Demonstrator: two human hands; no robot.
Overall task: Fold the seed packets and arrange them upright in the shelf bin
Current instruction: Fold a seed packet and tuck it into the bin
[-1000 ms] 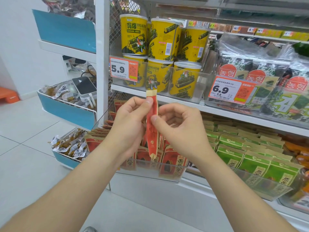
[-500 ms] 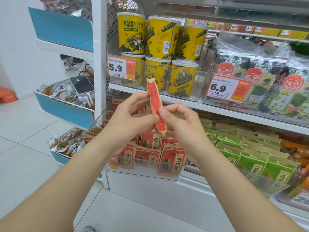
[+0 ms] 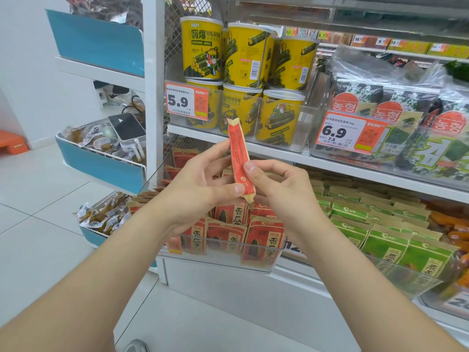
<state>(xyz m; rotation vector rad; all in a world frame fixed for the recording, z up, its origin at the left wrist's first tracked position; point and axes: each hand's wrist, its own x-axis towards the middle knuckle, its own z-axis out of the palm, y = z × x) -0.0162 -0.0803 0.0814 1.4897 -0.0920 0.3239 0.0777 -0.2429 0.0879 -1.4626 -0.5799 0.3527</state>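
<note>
The left hand and right hand pinch a narrow red packet near its lower edge, thumbs in front. Its top stands free above them; the bin below looks nearly full.

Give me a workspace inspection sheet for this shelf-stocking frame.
Surface: white shelf board above a clear plastic shelf bin.
Job's things: one red folded seed packet held tilted above the bin; red seed packets stand upright inside it.
Clutter: green packets in the neighbouring bin; yellow canisters and bagged seaweed on the shelf above.
Hands: left hand pinches the held packet's lower end; right hand pinches it higher up.
Cables: short white leads on a white power bank in the blue side basket.
Surroundings: white tiled floor.
</note>
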